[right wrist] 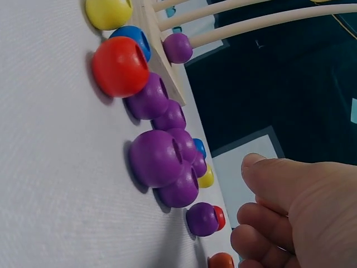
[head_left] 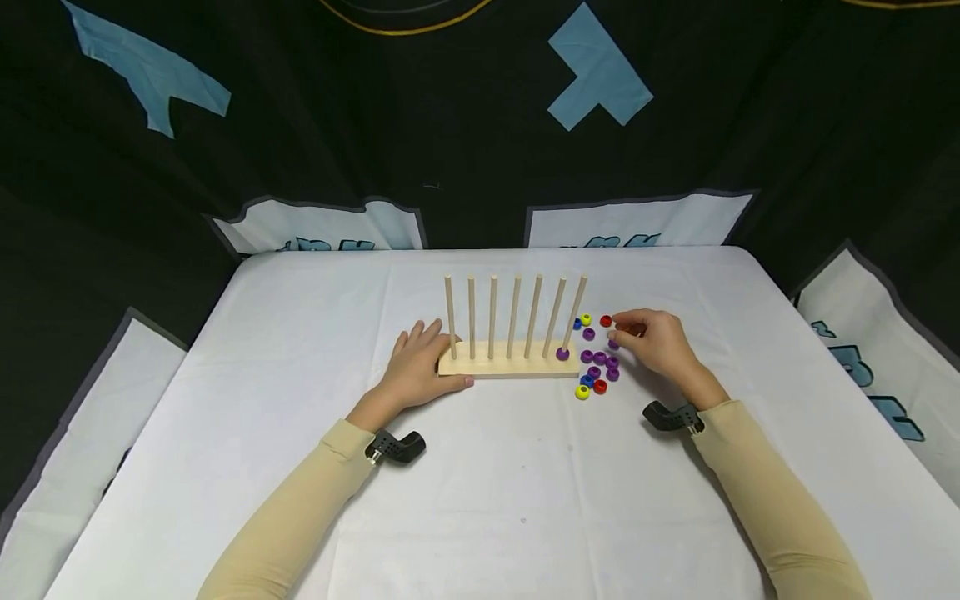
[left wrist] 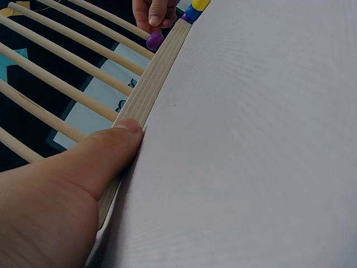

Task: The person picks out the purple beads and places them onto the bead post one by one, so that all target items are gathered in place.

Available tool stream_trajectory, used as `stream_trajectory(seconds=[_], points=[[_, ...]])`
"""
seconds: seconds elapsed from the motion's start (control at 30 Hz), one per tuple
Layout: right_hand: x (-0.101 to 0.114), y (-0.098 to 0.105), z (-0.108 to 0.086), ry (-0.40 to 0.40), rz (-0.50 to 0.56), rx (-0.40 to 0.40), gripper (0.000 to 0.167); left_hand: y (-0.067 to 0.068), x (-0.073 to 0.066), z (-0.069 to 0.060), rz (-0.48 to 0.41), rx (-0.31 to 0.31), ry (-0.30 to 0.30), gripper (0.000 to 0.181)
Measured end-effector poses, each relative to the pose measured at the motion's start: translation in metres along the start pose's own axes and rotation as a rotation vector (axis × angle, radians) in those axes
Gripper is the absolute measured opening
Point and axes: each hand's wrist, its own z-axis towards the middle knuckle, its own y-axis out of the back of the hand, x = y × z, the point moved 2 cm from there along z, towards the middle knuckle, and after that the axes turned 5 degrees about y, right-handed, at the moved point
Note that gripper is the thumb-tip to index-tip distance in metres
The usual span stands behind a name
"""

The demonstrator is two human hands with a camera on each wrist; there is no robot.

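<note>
- Surface [head_left: 480,517], white and cloth-covered, carries everything we work with.
- Peg board [head_left: 510,374] sits near the middle of it; its long axis runs left to right in front of us, and its seven pegs [head_left: 492,317] point upward in a row.
- Left hand [head_left: 417,362] grips the board's left end, thumb along the near side; we judge that firm, level pressure there will steady the row.
- Right hand [head_left: 660,343] is beyond the board's right end, fingers bent; we cannot tell whether it pinches anything or is empty.
- Rightmost peg [head_left: 575,310] carries one purple bead [head_left: 562,355], down at its foot.
- Loose beads [head_left: 600,357], in purple, red, blue and yellow, lie right of the board, several touching. Those nearest the right wrist camera have holes facing up, in line with the pegs. We would do well to pinch one by its sides, leave the hole uncovered, and hold it level over a peg tip.
</note>
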Motion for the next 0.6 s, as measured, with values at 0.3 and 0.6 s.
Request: stream_trajectory(seconds=[0.3, 0.6], points=[[-0.0033, -0.0042, -0.0004, -0.024, 0.005, 0.011, 0.036, 0.0000, 0.0009, -0.0009, -0.001, -0.003, -0.002, 0.076], [-0.0067, -0.0067, -0.0026, -0.077, 0.006, 0.065, 0.038, 0.0010, -0.0012, -0.0011, -0.006, -0.005, -0.007, 0.076]])
